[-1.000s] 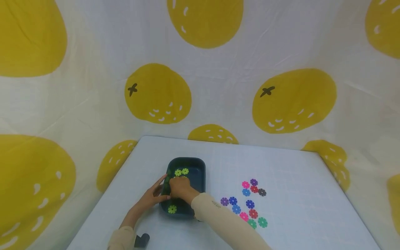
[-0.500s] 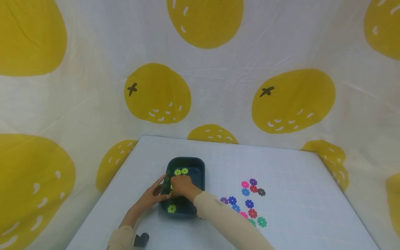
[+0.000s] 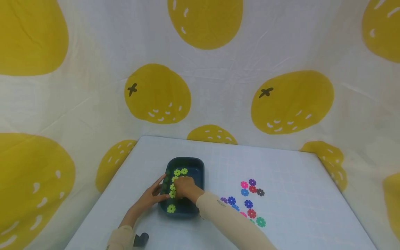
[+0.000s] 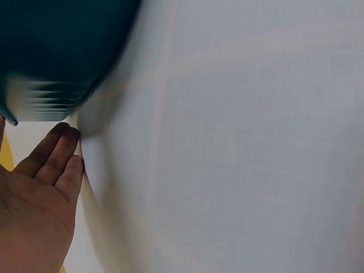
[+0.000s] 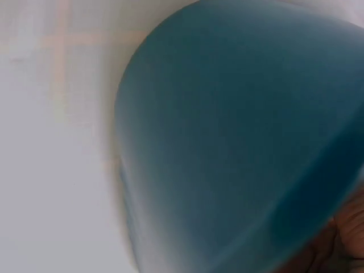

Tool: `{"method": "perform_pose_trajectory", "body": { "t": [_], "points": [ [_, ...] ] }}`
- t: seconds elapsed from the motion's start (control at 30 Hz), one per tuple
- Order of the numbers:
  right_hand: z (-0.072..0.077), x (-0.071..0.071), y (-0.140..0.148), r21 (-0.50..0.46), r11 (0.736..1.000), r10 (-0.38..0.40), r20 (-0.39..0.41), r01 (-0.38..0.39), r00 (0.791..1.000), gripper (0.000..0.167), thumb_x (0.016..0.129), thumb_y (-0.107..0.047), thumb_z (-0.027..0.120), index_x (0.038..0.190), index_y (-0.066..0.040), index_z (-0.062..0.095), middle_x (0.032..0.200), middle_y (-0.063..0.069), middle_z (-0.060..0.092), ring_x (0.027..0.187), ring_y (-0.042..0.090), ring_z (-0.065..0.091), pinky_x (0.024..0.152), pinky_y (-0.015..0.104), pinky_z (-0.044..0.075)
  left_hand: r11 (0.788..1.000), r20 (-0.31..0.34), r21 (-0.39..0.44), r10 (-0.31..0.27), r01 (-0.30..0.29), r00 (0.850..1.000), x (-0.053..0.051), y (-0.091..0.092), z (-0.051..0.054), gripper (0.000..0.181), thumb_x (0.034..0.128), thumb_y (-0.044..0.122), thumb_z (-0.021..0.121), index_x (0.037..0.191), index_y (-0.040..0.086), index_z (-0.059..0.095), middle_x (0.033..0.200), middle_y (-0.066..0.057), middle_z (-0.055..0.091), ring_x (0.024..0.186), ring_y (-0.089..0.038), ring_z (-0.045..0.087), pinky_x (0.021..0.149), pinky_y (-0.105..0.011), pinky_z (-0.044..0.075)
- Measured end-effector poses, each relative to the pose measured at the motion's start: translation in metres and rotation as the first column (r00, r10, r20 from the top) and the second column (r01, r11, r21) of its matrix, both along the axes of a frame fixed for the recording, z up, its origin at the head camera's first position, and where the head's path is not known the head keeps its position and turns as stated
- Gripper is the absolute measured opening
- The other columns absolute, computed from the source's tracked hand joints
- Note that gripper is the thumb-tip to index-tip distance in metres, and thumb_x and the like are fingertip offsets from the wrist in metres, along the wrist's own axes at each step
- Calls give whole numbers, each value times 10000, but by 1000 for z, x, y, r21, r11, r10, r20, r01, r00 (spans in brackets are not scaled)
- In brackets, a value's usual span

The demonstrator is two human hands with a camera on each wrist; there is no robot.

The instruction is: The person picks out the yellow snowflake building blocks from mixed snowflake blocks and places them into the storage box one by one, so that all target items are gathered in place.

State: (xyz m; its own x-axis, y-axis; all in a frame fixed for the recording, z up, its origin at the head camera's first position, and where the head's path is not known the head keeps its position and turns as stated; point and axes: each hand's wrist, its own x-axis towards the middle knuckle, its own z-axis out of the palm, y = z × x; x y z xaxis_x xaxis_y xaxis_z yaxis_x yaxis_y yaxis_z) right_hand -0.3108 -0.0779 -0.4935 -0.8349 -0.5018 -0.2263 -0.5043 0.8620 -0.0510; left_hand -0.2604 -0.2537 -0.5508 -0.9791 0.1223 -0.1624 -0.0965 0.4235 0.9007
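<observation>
A dark teal tray stands on the table, left of centre in the head view. Several yellow-green flower-shaped discs lie inside it, mostly along its left part. My left hand rests against the tray's left side, thumb and fingertips at the rim; the left wrist view shows fairly straight fingers by the tray's outer wall. My right hand reaches down inside the tray with bent fingers, close beside the discs. Its fingertips are hidden, so anything between them cannot be seen. The right wrist view is mostly the tray's outer wall.
Right of the tray, several more flower-shaped discs in pink, purple, blue, red, green and black lie in two loose groups. My right sleeve covers part of the nearer group. A small dark object lies beside the left sleeve.
My right hand has shifted slightly right within the tray, uncovering more yellow-green discs along the left part. The left hand has stayed at the rim.
</observation>
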Motion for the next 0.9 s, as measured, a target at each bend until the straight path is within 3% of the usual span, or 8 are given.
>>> {"method": "perform_pose_trajectory", "body": {
  "t": [0.27,0.37,0.43,0.53,0.67,0.77,0.83,0.9],
  "points": [
    [-2,-6,9,-72,997,-36,62,40,997,296,761,-326,843,951,-142,710,851,-7,668,788,167,616,769,349,574,1000,-23,-15,-10,9,1000,1,-2,1,895,867,298,774,1571,383,227,1638,-194,200,1473,-437,266,1177,-510,307],
    [5,-7,18,-171,982,-64,115,83,991,263,768,-301,837,907,-127,696,763,-14,649,707,166,638,668,312,562,1000,-19,-12,-6,6,1000,1,-2,2,891,864,309,775,1565,398,233,1641,-189,189,1477,-435,255,1180,-508,301],
    [10,-10,25,-260,957,-82,180,128,980,229,774,-281,830,834,-114,686,691,2,657,635,185,668,582,298,559,1000,-12,-16,1,-1,1000,1,-2,2,889,860,322,777,1560,412,236,1639,-188,196,1476,-435,256,1179,-513,303],
    [21,-12,39,-406,883,-104,320,235,942,227,805,-238,815,773,-35,718,639,83,696,589,250,713,491,308,573,1000,4,-22,16,-16,1000,0,-1,1,900,847,343,786,1554,433,237,1635,-189,212,1475,-436,258,1176,-524,305],
    [33,-15,66,-554,736,-87,494,390,865,246,839,-198,795,833,43,748,748,167,735,651,272,735,556,358,617,1000,15,-27,12,-11,1000,0,-1,-1,910,846,352,786,1554,446,223,1637,-190,198,1477,-440,245,1171,-531,304],
    [39,-15,92,-605,631,-72,578,486,813,229,862,-199,775,906,24,742,852,185,743,701,254,738,630,375,631,1000,19,-19,6,-6,1000,0,-1,-1,907,851,346,781,1553,452,217,1644,-186,176,1485,-436,223,1179,-533,284],
    [41,-14,111,-608,593,-84,606,528,791,230,873,-220,765,941,-2,736,890,183,741,719,239,734,657,377,633,1000,21,-19,4,-3,1000,0,-2,0,907,855,349,777,1554,455,209,1646,-188,166,1488,-438,211,1182,-539,274],
    [40,-11,132,-596,575,-116,618,560,777,239,885,-233,753,982,-16,729,903,166,737,732,225,729,670,374,633,1000,24,-16,4,-4,1000,0,-3,1,909,854,352,777,1555,453,206,1646,-192,161,1490,-439,202,1186,-542,266]
  ]
}}
